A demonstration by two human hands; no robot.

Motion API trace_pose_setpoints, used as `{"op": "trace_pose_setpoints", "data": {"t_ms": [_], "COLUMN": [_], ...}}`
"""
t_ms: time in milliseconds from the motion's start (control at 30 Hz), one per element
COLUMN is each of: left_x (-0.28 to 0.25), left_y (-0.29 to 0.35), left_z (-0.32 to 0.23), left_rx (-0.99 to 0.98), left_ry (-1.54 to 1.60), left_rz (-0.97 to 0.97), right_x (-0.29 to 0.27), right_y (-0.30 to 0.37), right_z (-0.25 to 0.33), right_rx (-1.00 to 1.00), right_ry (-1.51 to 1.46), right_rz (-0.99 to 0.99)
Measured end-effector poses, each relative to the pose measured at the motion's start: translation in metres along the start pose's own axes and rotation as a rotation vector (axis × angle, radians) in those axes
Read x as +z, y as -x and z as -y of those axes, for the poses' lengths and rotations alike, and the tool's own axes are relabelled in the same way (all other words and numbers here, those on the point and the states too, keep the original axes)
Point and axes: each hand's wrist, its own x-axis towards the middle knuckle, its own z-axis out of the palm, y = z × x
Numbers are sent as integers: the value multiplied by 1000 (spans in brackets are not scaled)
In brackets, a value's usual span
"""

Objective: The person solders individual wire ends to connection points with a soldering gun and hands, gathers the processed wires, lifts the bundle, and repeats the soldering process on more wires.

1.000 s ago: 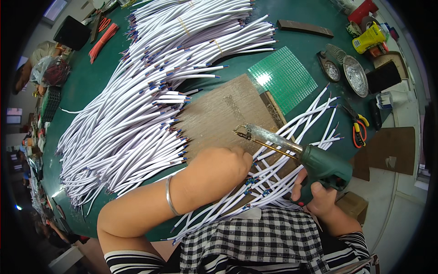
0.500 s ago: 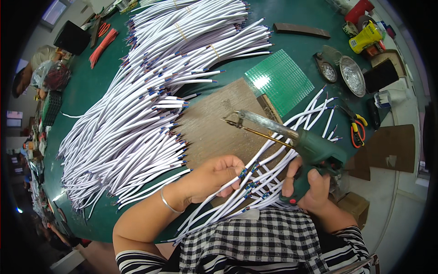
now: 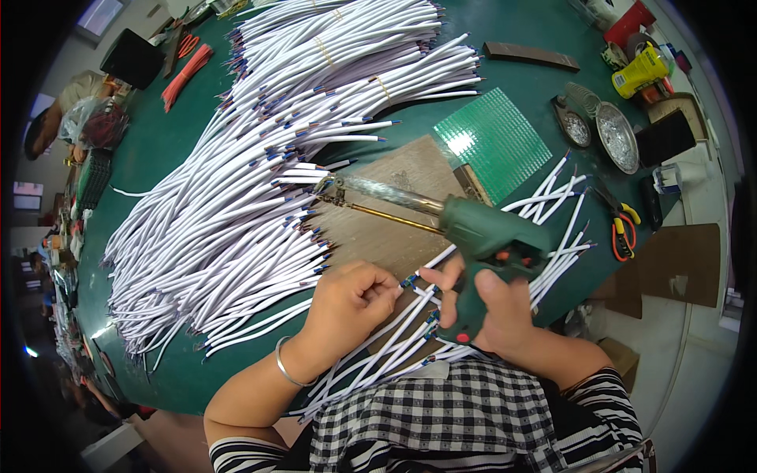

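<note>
My right hand [image 3: 505, 311] is wrapped round the handle of a green soldering gun [image 3: 489, 229]. Its metal barrel and thin brass-coloured tube point left, the tip above the board near the cable pile's ends. With thumb and fingers pinched, my left hand [image 3: 351, 303] holds a white cable [image 3: 432, 262] by a joint of coloured wires. A finger of my right hand reaches close to that joint; whether it touches I cannot tell. More white cables with blue wire joints [image 3: 404, 322] cross each other below my hands, over the board's near edge and by my checked apron [image 3: 426, 398].
A large pile of white cables [image 3: 213, 213] covers the table's left and far side. Beyond the wooden board [image 3: 386, 225] lies a green ribbed mat [image 3: 493, 142]. To the right are pliers [image 3: 623, 229], metal dishes [image 3: 617, 135] and a yellow bottle [image 3: 639, 71]. A person sits at far left.
The soldering gun in my right hand has moved left, its tip now nearer the cable pile. My left hand has shifted slightly left, and the right hand's finger has come close to the joint.
</note>
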Motion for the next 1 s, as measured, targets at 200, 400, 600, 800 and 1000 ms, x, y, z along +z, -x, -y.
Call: {"op": "trace_pose_setpoints", "data": {"t_ms": [200,400,600,800,1000], "left_x": [9,7,10,5,2], "left_y": [-2,1,-1,1,7], "left_z": [16,13,19,10,14], "left_rx": [361,313,476,581,589], "left_ry": [-298,-199,-332,-631,-775], "left_rz": [-191,-157,-164,-54,-47], "right_x": [2,1,1,0,-18], "right_y": [-12,-12,-12,-8,35], "right_z": [-9,-9,-10,-6,33], "right_rx": [51,33,38,51,167], "right_ry": [113,125,109,20,272], "right_rz": [-44,-8,-9,-43,-32]}}
